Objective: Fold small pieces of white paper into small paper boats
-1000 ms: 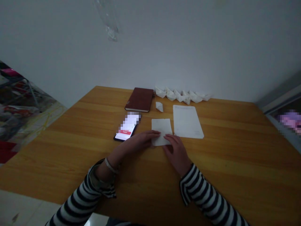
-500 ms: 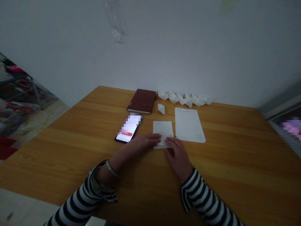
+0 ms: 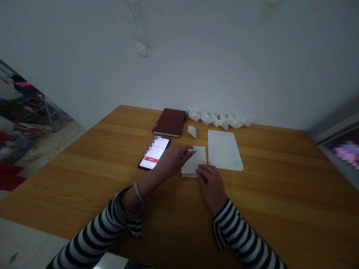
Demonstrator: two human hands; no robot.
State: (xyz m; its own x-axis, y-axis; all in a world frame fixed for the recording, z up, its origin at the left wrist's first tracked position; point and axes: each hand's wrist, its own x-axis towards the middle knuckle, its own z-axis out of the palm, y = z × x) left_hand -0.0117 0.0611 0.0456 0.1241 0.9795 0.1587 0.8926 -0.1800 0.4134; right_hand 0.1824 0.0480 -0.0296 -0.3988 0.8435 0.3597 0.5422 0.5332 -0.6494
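Note:
A small folded white paper (image 3: 196, 161) lies on the wooden table (image 3: 280, 179) in front of me. My left hand (image 3: 172, 161) grips the paper's left corner and lifts it over toward the right, fingers pinched on it. My right hand (image 3: 211, 181) presses on the paper's near edge with its fingers flat. Both arms wear black-and-white striped sleeves.
A lit phone (image 3: 154, 157) lies just left of the paper. A larger white sheet (image 3: 224, 149) is to the right. Behind are a dark red notebook (image 3: 169, 122), one small folded piece (image 3: 192, 130) and a row of several folded paper shapes (image 3: 218, 118) by the wall.
My left hand moved from lying flat on the paper's near-left part up to its left corner and raised it into a fold. My right hand stayed on the near edge.

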